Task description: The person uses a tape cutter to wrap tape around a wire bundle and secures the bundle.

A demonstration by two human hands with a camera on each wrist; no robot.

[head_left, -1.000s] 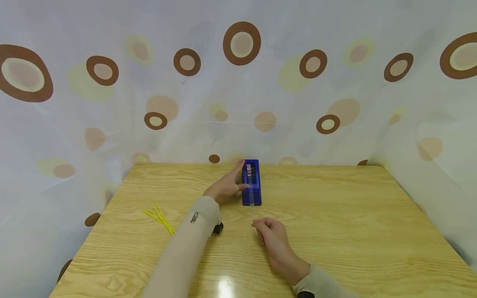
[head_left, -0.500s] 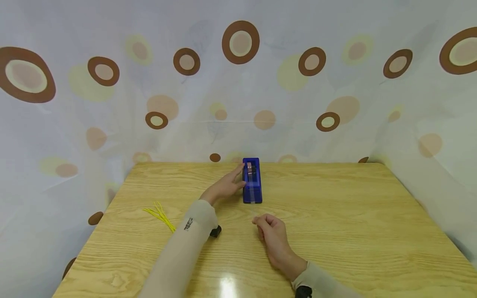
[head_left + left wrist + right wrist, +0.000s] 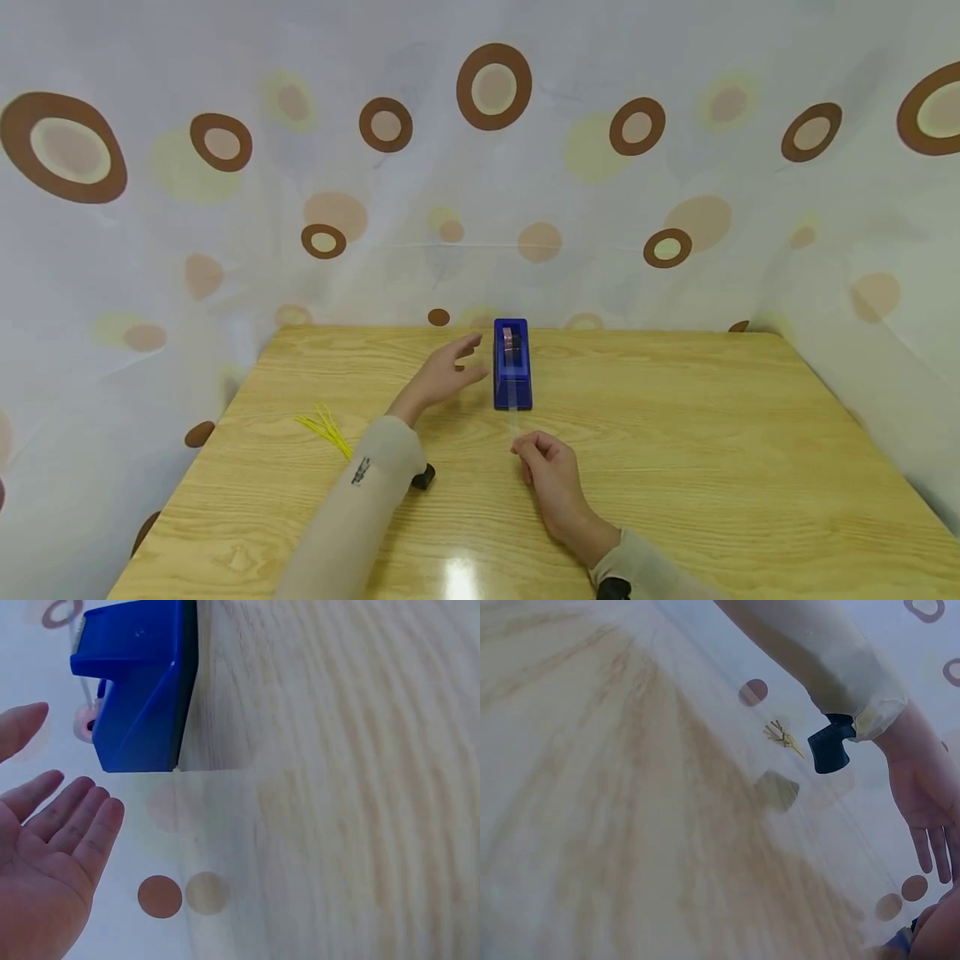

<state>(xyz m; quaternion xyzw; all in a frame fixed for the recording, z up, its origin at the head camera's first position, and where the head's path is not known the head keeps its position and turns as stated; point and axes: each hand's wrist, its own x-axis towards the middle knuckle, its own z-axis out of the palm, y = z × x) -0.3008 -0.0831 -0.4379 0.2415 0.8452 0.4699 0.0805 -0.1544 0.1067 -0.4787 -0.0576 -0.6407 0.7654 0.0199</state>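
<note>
On the left side of the table: we see a small bundle of thin yellow strips [image 3: 324, 427] lying flat on the wooden table [image 3: 675, 467], well apart from both of our hands.
Left hand: our left hand [image 3: 442, 377] hovers just beside the blue tape dispenser [image 3: 512, 364], on its left. The fingers are straight and spread, and in the left wrist view the palm [image 3: 45, 862] is empty and does not touch the dispenser [image 3: 139, 682].
Left wrist: a small black camera [image 3: 423, 477] sits under our beige sleeve.
Tape dispenser: it stands near the far edge of the table, in the middle, with a pinkish roll [image 3: 508, 338] inside.
Tape strip: a clear strip [image 3: 514, 421] seems to run from the front of the dispenser toward our right hand. It is faint, so we cannot tell if it is already cut free.
Right hand: our right hand [image 3: 549, 475] rests near the dispenser, on our side of it. The fingers are curled, and the thumb and forefinger appear to pinch the end of the strip.
Progress, as we judge: the tape is pulled out; tearing it off and using it are left, and the yellow strips are untouched.
</note>
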